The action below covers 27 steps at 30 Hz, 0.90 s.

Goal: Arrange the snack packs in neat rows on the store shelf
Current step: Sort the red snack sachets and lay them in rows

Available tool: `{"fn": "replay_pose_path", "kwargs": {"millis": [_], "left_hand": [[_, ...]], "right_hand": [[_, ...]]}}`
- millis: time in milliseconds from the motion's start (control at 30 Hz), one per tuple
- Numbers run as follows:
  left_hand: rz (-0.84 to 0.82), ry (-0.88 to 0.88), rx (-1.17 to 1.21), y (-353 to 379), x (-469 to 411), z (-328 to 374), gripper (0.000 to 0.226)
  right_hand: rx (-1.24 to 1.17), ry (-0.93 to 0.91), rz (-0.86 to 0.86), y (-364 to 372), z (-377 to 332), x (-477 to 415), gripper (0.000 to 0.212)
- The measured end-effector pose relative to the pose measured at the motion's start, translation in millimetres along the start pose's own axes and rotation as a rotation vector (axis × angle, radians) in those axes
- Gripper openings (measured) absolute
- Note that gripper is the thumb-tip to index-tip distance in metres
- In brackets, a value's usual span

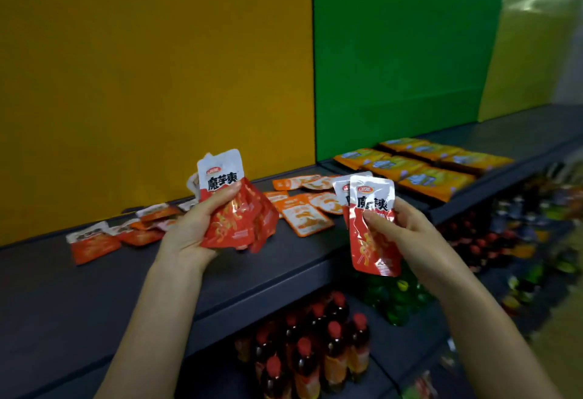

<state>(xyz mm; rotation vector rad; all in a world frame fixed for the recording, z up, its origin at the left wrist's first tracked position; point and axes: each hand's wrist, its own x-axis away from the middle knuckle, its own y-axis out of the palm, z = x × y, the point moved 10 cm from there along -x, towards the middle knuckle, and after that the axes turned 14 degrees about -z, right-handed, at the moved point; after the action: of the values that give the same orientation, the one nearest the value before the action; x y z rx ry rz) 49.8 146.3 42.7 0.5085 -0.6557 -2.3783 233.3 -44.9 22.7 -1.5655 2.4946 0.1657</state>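
My left hand [192, 228] grips a fanned bunch of red-and-white snack packs [235, 209] above the dark grey shelf [157, 275]. To the right, my right hand [407, 234] pinches two or three of the same red packs [372, 225], held upright over the shelf's front edge. More red packs [94, 242] lie loose on the shelf at the left. Orange-and-white packs [303, 206] lie scattered behind and between my hands.
Yellow-orange bags [422, 166] lie in rows on the shelf at the right. An orange back panel [151, 67] and a green one [400, 51] stand behind. On lower shelves stand red-capped bottles [315, 345] and green bottles [397, 301].
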Motion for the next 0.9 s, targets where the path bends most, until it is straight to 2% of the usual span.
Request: {"fn": "replay_pose_path", "kwargs": {"millis": [33, 67, 133, 200, 300, 467, 700, 900], "left_hand": [[-0.021, -0.014, 0.009, 18, -7, -12, 0.088], [-0.049, -0.019, 0.004, 35, -14, -26, 0.075], [-0.067, -0.106, -0.002, 73, -24, -63, 0.025], [-0.144, -0.259, -0.010, 114, -30, -109, 0.015], [-0.280, -0.330, -0.030, 173, -44, -166, 0.011], [-0.371, -0.355, -0.086, 271, -61, -255, 0.021], [-0.406, -0.466, -0.130, 361, -83, -384, 0.020], [-0.486, -0.521, -0.145, 437, -120, -457, 0.011]], "right_hand": [[-0.001, -0.006, 0.039, -19, -1, 10, 0.023], [0.000, -0.012, 0.076, -38, -2, 21, 0.023], [0.012, -0.008, 0.139, -74, -1, 41, 0.022], [0.018, 0.007, 0.194, -111, 1, 62, 0.021], [0.015, 0.035, 0.269, -170, 5, 91, 0.022], [0.053, 0.069, 0.367, -276, 6, 134, 0.023], [0.078, 0.127, 0.476, -413, 19, 184, 0.020], [0.099, 0.150, 0.594, -516, 24, 212, 0.020]]}}
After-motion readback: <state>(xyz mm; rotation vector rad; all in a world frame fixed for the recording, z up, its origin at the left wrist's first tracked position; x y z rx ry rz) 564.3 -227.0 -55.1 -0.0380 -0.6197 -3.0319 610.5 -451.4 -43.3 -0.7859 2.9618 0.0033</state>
